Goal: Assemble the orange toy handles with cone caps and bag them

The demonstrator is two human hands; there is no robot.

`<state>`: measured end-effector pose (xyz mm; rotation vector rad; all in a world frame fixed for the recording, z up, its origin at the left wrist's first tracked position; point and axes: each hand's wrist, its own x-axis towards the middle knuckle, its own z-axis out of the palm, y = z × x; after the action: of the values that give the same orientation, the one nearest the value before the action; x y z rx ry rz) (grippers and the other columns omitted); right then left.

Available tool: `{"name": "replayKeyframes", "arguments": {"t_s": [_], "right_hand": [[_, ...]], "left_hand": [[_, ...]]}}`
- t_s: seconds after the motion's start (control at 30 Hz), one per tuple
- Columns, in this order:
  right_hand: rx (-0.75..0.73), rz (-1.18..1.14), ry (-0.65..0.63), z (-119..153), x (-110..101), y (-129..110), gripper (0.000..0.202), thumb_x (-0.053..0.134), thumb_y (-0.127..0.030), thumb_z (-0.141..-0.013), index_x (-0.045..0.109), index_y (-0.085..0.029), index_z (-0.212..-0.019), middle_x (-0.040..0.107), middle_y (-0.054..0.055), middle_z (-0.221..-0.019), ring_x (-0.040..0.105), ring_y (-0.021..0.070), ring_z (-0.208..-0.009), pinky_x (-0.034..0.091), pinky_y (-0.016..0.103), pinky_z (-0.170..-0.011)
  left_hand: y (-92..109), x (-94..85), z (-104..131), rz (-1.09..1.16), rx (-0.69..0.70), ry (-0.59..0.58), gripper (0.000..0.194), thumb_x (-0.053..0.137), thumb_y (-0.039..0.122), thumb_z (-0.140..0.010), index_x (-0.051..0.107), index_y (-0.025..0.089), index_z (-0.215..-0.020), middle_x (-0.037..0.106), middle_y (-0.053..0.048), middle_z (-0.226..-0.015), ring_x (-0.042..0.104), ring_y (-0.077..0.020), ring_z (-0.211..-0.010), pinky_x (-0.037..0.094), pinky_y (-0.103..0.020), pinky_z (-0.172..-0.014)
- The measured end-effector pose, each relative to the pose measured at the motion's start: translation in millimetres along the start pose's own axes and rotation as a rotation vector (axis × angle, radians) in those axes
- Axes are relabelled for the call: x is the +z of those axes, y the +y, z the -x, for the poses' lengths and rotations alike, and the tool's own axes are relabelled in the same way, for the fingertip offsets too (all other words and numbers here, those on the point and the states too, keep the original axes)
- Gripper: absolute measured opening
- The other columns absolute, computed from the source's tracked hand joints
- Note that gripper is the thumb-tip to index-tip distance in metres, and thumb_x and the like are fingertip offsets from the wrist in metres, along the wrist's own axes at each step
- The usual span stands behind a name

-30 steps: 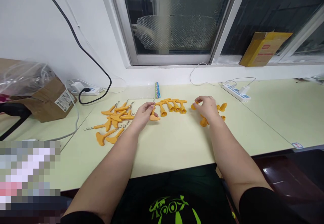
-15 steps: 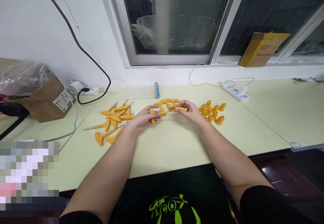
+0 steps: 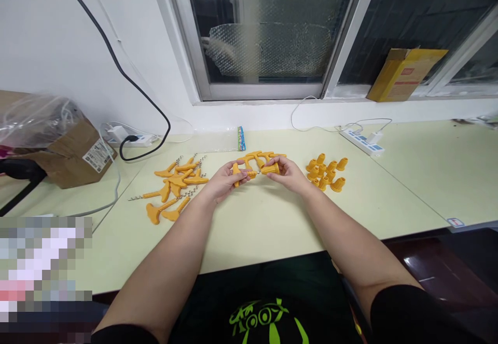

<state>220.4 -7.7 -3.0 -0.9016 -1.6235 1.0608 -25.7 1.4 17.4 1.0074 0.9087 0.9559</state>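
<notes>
My left hand (image 3: 225,182) is closed on the handle of a yellow corkscrew (image 3: 236,174), its metal screw pointing right. In my right hand (image 3: 287,174) is a yellow ribbed sleeve (image 3: 269,169), lying sideways with its narrow end toward the screw. Only a short bit of the screw shows between the two parts; whether its tip is inside the sleeve I cannot tell. Left of my hands lies a pile of yellow corkscrews (image 3: 178,179). Several yellow sleeves (image 3: 323,170) stand to the right. Behind my hands are more yellow T-shaped pieces (image 3: 254,156).
A clear plastic bag (image 3: 218,139) lies at the back of the pale table (image 3: 249,230). Power strips (image 3: 361,141) with cables rest near the wall. At the left is a cardboard box (image 3: 78,152); a yellow carton (image 3: 404,76) leans against the window.
My right hand has turned the sleeve round, so its narrow end now faces the screw instead of its wide end. The left hand has shifted very slightly.
</notes>
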Motion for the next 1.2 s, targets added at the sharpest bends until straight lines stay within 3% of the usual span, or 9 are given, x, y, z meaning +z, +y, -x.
{"name": "replayKeyframes", "arguments": {"t_s": [0.2, 0.3, 0.43, 0.57, 0.83, 0.9, 1.03, 1.1, 1.2], "right_hand": [[-0.134, 0.113, 0.007, 2.3, 8.7, 0.4, 0.025, 0.073, -0.035, -0.084, 0.065, -0.023, -0.104, 0.067, 0.007, -0.114, 0.064, 0.0236, -0.109, 0.049, 0.040, -0.101], [-0.129, 0.113, 0.009, 2.1, 9.7, 1.1, 0.026, 0.075, -0.037, -0.084, 0.067, -0.023, -0.104, 0.069, 0.007, -0.113, 0.065, 0.0233, -0.107, 0.050, 0.039, -0.098], [0.010, 0.015, -0.008, 0.1, 10.4, 5.9, 0.036, 0.080, -0.045, -0.080, 0.068, -0.022, -0.104, 0.071, 0.005, -0.099, 0.068, 0.0213, -0.088, 0.056, 0.037, -0.082], [0.131, -0.128, -0.070, -2.1, 12.6, 6.5, 0.040, 0.081, -0.048, -0.079, 0.066, -0.020, -0.102, 0.069, 0.001, -0.083, 0.065, 0.0156, -0.068, 0.057, 0.032, -0.069], [0.592, -0.336, -0.224, 3.9, 21.4, -16.5, 0.036, 0.064, -0.056, -0.090, 0.058, -0.020, -0.087, 0.059, -0.002, -0.060, 0.046, 0.0087, -0.041, 0.037, 0.021, -0.038], [0.532, -0.322, -0.214, 5.1, 20.9, -19.5, 0.034, 0.064, -0.054, -0.090, 0.055, -0.022, -0.095, 0.062, -0.002, -0.068, 0.052, 0.0103, -0.047, 0.042, 0.022, -0.042], [0.180, -0.204, -0.113, 4.3, 16.5, -15.1, 0.039, 0.081, -0.036, -0.078, 0.056, -0.026, -0.106, 0.065, 0.000, -0.104, 0.064, 0.0122, -0.079, 0.055, 0.025, -0.067], [0.091, -0.130, -0.082, 2.8, 14.7, -10.4, 0.036, 0.082, -0.031, -0.076, 0.060, -0.024, -0.103, 0.064, 0.000, -0.099, 0.063, 0.0115, -0.079, 0.054, 0.025, -0.072], [0.187, -0.194, -0.086, 0.6, 15.5, -7.6, 0.027, 0.078, -0.035, -0.079, 0.060, -0.022, -0.096, 0.064, -0.002, -0.082, 0.064, 0.0127, -0.070, 0.055, 0.027, -0.070]], "left_hand": [[-5.3, 14.4, 0.2, 0.127, -0.086, 0.070, 0.036, 0.077, 0.011, -0.083, 0.058, 0.015, -0.114, 0.075, -0.007, -0.099, 0.075, -0.0112, -0.083, 0.059, -0.023, -0.092], [-9.0, 17.2, 0.9, 0.138, -0.086, 0.021, 0.036, 0.080, 0.015, -0.082, 0.054, 0.017, -0.108, 0.073, -0.004, -0.094, 0.075, -0.0105, -0.081, 0.059, -0.023, -0.091], [-14.0, 18.6, 3.7, -0.004, 0.141, -0.082, 0.054, 0.087, 0.024, -0.076, 0.040, 0.024, -0.103, 0.073, 0.000, -0.095, 0.074, -0.0135, -0.085, 0.058, -0.034, -0.094], [-16.1, 19.2, 6.1, -0.211, 0.398, -0.106, 0.058, 0.089, 0.029, -0.075, 0.036, 0.024, -0.098, 0.073, -0.002, -0.097, 0.073, -0.0167, -0.094, 0.057, -0.036, -0.093], [-13.6, 19.1, 13.5, -0.425, 0.504, -0.116, 0.048, 0.087, 0.032, -0.076, 0.043, 0.022, -0.094, 0.075, -0.004, -0.095, 0.073, -0.0195, -0.097, 0.056, -0.036, -0.093], [-12.3, 18.5, 11.3, -0.402, 0.485, -0.094, 0.049, 0.087, 0.033, -0.075, 0.042, 0.022, -0.092, 0.073, -0.002, -0.088, 0.073, -0.0183, -0.089, 0.057, -0.032, -0.084], [-9.8, 15.2, 3.4, -0.319, 0.395, -0.021, 0.056, 0.087, 0.034, -0.072, 0.036, 0.024, -0.091, 0.067, 0.004, -0.071, 0.066, -0.0131, -0.060, 0.054, -0.026, -0.062], [-9.4, 13.5, 0.8, -0.302, 0.354, 0.005, 0.057, 0.088, 0.034, -0.071, 0.035, 0.024, -0.090, 0.064, 0.006, -0.068, 0.064, -0.0125, -0.056, 0.053, -0.025, -0.058], [-10.3, 12.5, 0.7, -0.315, 0.367, 0.012, 0.055, 0.087, 0.035, -0.071, 0.037, 0.023, -0.090, 0.062, 0.007, -0.067, 0.063, -0.0115, -0.056, 0.052, -0.024, -0.057]]}}
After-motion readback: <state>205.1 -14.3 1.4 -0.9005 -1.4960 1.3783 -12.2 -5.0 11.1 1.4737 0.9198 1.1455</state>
